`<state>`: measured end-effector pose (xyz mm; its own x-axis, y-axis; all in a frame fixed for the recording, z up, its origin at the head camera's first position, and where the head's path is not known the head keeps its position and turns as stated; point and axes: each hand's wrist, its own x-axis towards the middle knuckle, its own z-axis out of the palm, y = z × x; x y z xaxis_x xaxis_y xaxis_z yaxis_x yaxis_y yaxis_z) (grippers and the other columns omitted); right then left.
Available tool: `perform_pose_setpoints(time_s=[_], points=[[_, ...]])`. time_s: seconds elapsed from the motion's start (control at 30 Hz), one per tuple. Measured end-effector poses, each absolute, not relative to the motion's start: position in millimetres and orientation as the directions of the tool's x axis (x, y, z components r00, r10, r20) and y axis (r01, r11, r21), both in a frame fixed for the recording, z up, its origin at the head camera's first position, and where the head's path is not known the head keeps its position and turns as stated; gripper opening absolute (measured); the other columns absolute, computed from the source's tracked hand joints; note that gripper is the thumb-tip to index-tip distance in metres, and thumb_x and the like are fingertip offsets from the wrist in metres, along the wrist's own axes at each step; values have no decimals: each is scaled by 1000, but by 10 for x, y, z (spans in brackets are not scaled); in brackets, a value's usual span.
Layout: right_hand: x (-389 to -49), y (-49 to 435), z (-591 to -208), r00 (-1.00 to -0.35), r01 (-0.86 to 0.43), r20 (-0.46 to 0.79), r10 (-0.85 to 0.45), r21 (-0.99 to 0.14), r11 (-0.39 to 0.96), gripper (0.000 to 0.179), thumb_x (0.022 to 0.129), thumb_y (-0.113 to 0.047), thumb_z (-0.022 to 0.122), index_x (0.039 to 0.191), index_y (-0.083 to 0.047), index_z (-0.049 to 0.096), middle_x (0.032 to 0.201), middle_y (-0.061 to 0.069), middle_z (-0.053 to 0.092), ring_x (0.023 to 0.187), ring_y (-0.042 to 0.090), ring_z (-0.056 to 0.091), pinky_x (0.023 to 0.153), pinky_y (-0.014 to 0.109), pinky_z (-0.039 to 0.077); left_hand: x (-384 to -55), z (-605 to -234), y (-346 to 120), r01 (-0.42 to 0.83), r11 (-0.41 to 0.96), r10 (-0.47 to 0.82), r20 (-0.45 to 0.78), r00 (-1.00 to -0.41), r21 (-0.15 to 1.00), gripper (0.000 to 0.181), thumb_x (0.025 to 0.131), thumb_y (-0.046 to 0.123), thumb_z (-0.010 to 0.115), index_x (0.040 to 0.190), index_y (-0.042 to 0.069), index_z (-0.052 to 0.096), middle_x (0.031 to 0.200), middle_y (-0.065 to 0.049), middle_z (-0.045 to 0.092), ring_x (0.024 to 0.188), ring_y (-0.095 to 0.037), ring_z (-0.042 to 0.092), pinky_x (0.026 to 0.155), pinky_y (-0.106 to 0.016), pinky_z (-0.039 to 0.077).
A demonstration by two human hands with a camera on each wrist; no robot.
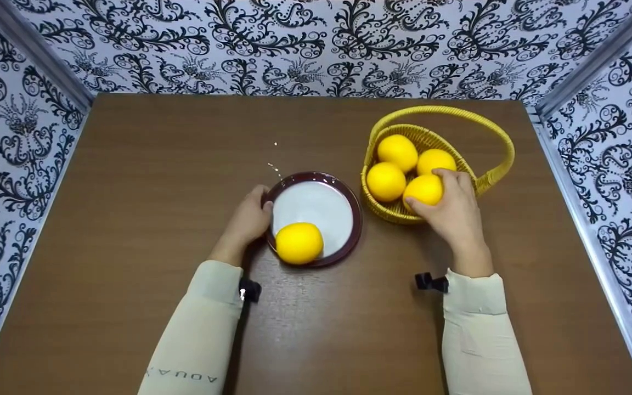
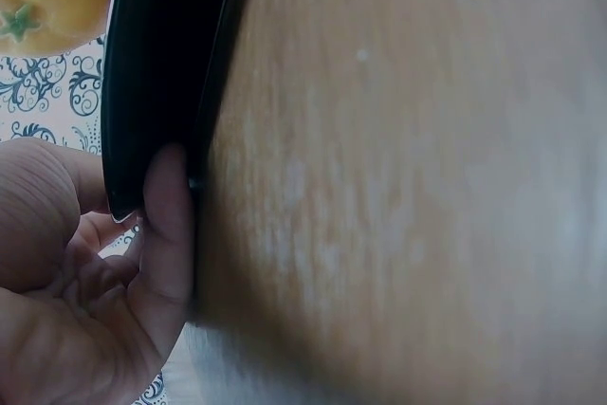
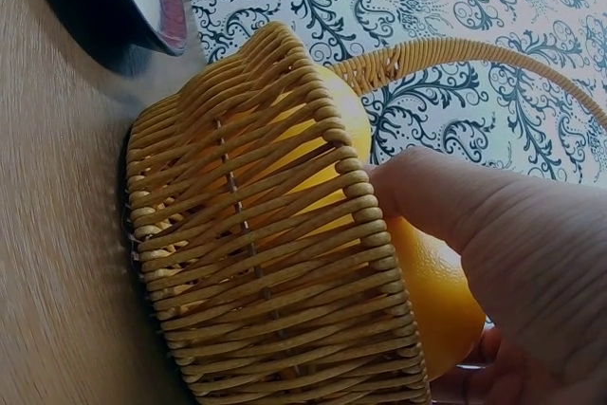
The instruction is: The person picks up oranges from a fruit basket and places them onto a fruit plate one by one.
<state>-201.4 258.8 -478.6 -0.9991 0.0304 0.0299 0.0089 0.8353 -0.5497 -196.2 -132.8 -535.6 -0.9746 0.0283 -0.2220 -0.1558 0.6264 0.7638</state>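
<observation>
My left hand (image 1: 247,219) grips the left rim of a white plate with a dark maroon edge (image 1: 355,219). In the left wrist view a finger lies along the plate's dark outer side (image 2: 156,73). One yellow-orange orange (image 1: 299,243) rests on the plate, near its front; its green star-shaped stem end shows from the wrist. To the right, my right hand (image 1: 458,211) holds an orange (image 1: 424,190) between thumb and fingers at the near side of a yellow wicker basket (image 1: 395,216). Several oranges (image 1: 386,181) fill that basket. Its woven wall (image 3: 275,234) hides part of the held orange (image 3: 441,301).
The basket's tall arched handle (image 1: 447,109) rises over its back and right side. Everything stands on a brown wooden table (image 1: 157,164). Patterned black-and-white panels (image 1: 272,49) enclose the back and both sides. Small pale specks (image 1: 275,167) lie behind the plate.
</observation>
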Motion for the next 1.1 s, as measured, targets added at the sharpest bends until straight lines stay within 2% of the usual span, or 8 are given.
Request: perform_pose_setpoints(time_s=[0.37, 0.83, 1.1], points=[[-2007, 2593, -4780, -998, 13, 47, 48, -567, 824, 83, 85, -46, 81, 147, -2, 48, 145, 25, 42, 126, 45, 47, 109, 63, 39, -1976, -5362, -1326, -165, 618, 38, -239, -970, 769, 34, 108, 14, 45, 139, 0, 48, 142, -24, 55, 133, -38, 52, 120, -52, 37], [-1957, 2621, -4600, -997, 44, 26, 75, -596, 802, 87, 86, -51, 80, 151, -7, 44, 147, 24, 40, 125, 45, 47, 109, 65, 40, -1974, -5348, -1323, -180, 620, 25, -249, -968, 763, 32, 108, 15, 46, 137, 2, 50, 139, -22, 57, 129, -37, 54, 118, -51, 39], [-1905, 2589, -4546, -993, 14, 82, 79, -600, 800, 82, 85, -47, 82, 148, -6, 49, 142, 23, 42, 122, 44, 50, 108, 64, 42, -1972, -5357, -1326, -181, 617, 26, -250, -968, 766, 31, 108, 15, 46, 136, 3, 50, 137, -21, 58, 127, -36, 55, 117, -50, 40]])
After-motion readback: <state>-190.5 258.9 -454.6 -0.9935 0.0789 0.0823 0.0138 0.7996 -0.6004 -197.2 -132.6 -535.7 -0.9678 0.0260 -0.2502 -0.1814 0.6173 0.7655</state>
